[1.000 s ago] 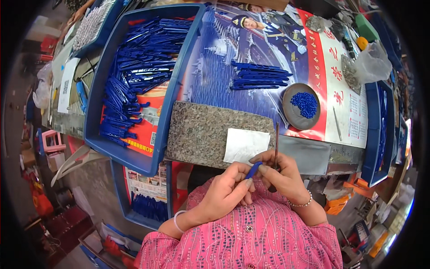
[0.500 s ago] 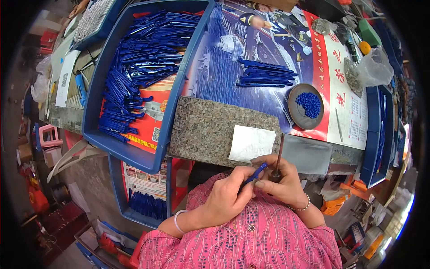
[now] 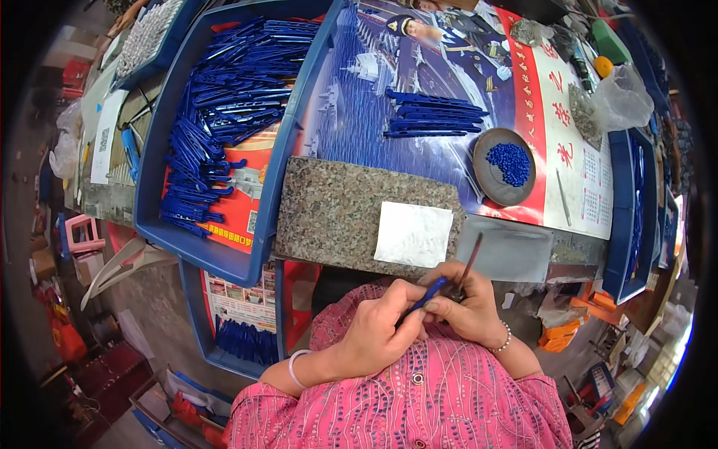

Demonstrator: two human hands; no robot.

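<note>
My left hand (image 3: 383,318) is closed around a slim blue plastic piece (image 3: 431,292) in front of my chest. One end of the piece pokes out past the fingers, and the rest is hidden in the grip. My right hand (image 3: 471,305) meets it there, its thumb against that end. Between the right fingers is a thin dark reddish stick-shaped tool (image 3: 473,256), pointing up and away from me; its lower end is hidden. Just beyond the hands, a folded white paper (image 3: 413,234) lies on a speckled stone slab (image 3: 329,213).
A large blue tray (image 3: 265,217) of blue plastic pieces stands left, with another blue tray (image 3: 196,310) lower down. On the poster-covered table lie a row of blue pieces (image 3: 436,114), a round dish (image 3: 486,179) of small blue parts and a thin metal rod (image 3: 562,198). Right stands a blue bin (image 3: 617,262).
The blue piece has turned slightly in my fingers, and my right thumb now presses on its end. The stick tool leans further to the right. The whole view has shifted a little.
</note>
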